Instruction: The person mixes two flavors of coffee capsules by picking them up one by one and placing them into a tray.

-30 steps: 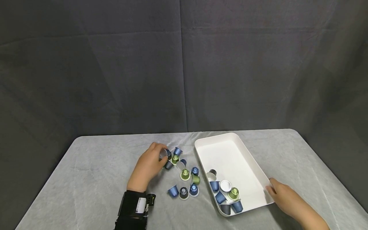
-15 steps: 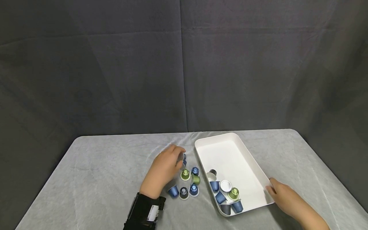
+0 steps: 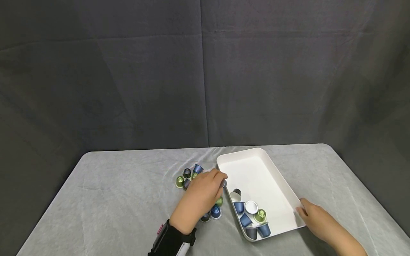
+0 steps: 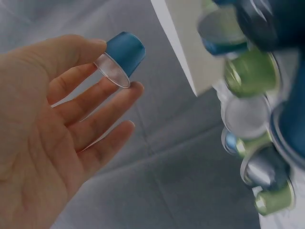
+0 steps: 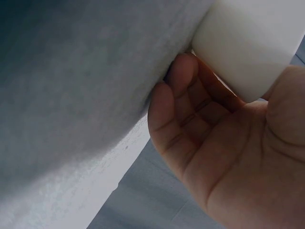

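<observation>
My left hand (image 3: 200, 190) pinches a blue coffee capsule (image 4: 125, 51) between thumb and fingers, its silver lid facing the palm in the left wrist view. In the head view that hand is at the left rim of a white tray (image 3: 250, 177), over part of a loose group of capsules. My right hand (image 3: 317, 217) grips the tray's near right corner, with the fingers curled under it and the thumb on top. In the right wrist view the white corner (image 5: 238, 52) sits between thumb and fingers.
Blue, green, dark and pale capsules lie along the tray's near left side, among them a green capsule (image 3: 260, 215). Several more lie on the grey cloth-covered table (image 3: 105, 206) left of the tray, such as another green capsule (image 3: 180, 182) and a blue capsule (image 3: 216, 212).
From the left side of the loose capsules, my left hand has moved right to the tray's rim, carrying the capsule. The right hand and the tray have stayed still.
</observation>
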A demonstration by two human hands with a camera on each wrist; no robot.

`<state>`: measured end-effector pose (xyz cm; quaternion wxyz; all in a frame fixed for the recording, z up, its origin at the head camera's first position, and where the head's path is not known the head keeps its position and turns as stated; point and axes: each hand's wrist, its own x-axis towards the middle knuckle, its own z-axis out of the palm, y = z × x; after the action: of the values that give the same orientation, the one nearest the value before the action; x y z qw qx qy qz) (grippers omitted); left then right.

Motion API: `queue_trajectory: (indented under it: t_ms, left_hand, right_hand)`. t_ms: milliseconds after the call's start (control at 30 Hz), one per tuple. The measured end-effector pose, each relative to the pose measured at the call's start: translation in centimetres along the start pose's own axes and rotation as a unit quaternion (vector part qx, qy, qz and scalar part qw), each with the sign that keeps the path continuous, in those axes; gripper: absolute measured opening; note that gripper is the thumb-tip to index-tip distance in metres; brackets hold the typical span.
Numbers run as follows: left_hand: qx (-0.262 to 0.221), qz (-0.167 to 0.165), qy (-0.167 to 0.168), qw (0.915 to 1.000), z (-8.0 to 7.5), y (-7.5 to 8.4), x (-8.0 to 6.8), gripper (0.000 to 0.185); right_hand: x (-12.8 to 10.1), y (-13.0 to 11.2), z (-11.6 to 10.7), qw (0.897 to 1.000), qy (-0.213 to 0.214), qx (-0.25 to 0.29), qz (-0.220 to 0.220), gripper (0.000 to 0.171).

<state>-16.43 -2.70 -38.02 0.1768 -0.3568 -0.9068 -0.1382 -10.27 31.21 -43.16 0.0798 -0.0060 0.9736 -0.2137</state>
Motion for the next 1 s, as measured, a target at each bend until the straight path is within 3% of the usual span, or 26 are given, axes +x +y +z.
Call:
queue_trajectory:
  t_ms: [167, 367, 633, 767, 1000]
  left_hand:
    - [0.019, 0.042, 0.019, 0.9988, 0.2, 1.7, 0.1, 0.019]
    - [0.056, 0.081, 0.018, 0.9950, 1.0, 3.6, 0.2, 0.017]
    - [0.119, 0.144, 0.041, 0.9816, 2.2, 6.6, -0.3, 0.017]
    - [0.134, 0.174, 0.033, 0.9751, 2.6, 7.6, -0.8, 0.021]
    - [0.126, 0.184, -0.002, 0.9748, 3.1, 8.5, -1.1, 0.016]
  right_hand:
    - [0.1, 0.0, 0.1, 1.000, -0.003, -0.004, 0.004, 0.014]
    - [0.0, 0.0, 0.1, 1.000, 0.000, 0.000, -0.002, 0.012]
    - [0.0, 0.0, 0.1, 1.000, 0.003, 0.001, -0.004, 0.012]
    - [0.0, -0.1, 0.0, 1.000, 0.003, 0.002, -0.001, 0.011]
    - [0.0, -0.1, 0.0, 1.000, 0.003, 0.000, -0.002, 0.013]
